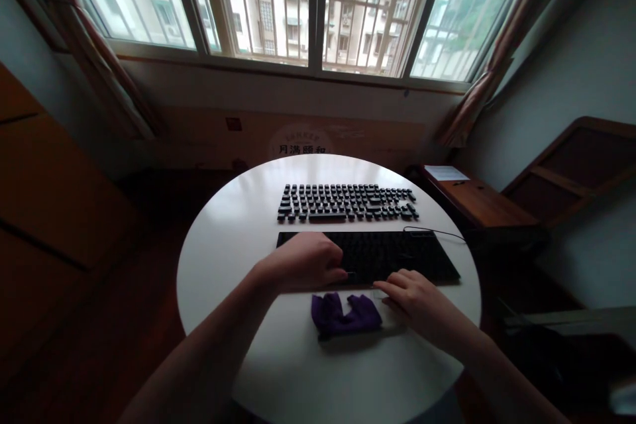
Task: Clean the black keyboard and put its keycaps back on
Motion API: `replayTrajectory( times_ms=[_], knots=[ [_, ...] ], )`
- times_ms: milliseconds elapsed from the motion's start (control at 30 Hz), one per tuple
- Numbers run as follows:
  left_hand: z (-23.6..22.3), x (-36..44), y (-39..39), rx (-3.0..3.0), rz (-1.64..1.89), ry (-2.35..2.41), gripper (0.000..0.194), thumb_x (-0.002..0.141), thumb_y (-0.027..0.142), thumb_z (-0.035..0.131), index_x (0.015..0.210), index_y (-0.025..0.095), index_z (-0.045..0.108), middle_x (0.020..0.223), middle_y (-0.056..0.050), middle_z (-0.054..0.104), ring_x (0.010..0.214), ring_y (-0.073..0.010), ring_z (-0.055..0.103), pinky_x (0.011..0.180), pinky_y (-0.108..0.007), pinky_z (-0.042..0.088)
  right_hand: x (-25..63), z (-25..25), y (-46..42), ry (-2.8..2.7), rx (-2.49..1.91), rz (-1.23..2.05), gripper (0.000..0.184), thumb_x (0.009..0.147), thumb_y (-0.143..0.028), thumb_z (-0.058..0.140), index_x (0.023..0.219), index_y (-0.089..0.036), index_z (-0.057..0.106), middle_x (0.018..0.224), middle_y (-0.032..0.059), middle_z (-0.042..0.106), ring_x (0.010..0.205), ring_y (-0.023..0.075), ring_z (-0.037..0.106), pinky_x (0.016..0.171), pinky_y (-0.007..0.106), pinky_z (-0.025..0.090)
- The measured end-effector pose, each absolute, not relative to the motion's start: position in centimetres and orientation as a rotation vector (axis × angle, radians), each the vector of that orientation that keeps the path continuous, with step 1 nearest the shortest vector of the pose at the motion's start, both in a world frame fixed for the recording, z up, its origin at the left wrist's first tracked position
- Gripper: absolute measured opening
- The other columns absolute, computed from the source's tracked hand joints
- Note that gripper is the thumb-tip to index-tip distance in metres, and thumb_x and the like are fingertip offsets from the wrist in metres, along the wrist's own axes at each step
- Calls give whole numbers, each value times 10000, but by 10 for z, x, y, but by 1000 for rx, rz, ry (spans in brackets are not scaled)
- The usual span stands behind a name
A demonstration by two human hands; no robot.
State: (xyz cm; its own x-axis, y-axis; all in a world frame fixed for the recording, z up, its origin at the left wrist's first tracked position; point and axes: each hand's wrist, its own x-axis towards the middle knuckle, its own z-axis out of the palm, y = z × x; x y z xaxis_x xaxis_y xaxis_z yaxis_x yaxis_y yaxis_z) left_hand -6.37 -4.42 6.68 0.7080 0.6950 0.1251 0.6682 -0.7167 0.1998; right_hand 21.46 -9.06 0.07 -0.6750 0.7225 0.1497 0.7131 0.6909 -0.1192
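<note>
A black keyboard base (397, 255) lies across the white round table, its keycaps apparently off. Over its left part my left hand (311, 257) is closed, thumb against the curled fingers. A tiny shiny thing shows by that thumb tip, too small to name. My right hand (412, 297) is at the base's front edge, fingers bent together around a small pale piece that I cannot make out. Loose black keycaps (342, 202) lie in keyboard order beyond the base. A crumpled purple cloth (348, 315) sits in front, between my hands.
A thin black cable (447, 233) runs from the base over the right side of the round table (213, 271). Behind stand a barred window (318, 13) and a low wall panel. To the right is a wooden bench (481, 202) with white paper (446, 173) on it.
</note>
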Motion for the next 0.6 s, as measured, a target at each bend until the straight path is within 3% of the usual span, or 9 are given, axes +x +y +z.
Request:
replayTrajectory(
  times_ms=[133, 300, 600],
  knots=[
    [66, -34, -69, 2816, 17, 1011, 166, 767, 354, 726, 705, 200, 734, 647, -40, 687, 567, -184, 612, 484, -270, 336, 220, -9, -95, -2679, -1148, 81, 275, 926, -178, 595, 1194, -189, 655, 1019, 88, 668, 905, 233, 591, 794, 381, 481],
    [53, -25, -71, 2803, -79, 947, 200, 741, 396, 745, 727, 198, 762, 633, -61, 697, 564, -195, 631, 513, -270, 419, 229, -4, -93, -2528, -1004, 30, 280, 971, -190, 519, 1233, -164, 614, 1055, 109, 658, 936, 227, 575, 824, 384, 465],
    [46, -25, -67, 2889, -146, 961, 126, 715, 292, 705, 731, 178, 756, 646, -87, 709, 548, -215, 633, 473, -273, 399, 192, 23, -89, -2753, -963, 126, 173, 914, -289, 636, 1074, -239, 681, 926, 44, 661, 875, 208, 557, 787, 356, 408]
  ],
)
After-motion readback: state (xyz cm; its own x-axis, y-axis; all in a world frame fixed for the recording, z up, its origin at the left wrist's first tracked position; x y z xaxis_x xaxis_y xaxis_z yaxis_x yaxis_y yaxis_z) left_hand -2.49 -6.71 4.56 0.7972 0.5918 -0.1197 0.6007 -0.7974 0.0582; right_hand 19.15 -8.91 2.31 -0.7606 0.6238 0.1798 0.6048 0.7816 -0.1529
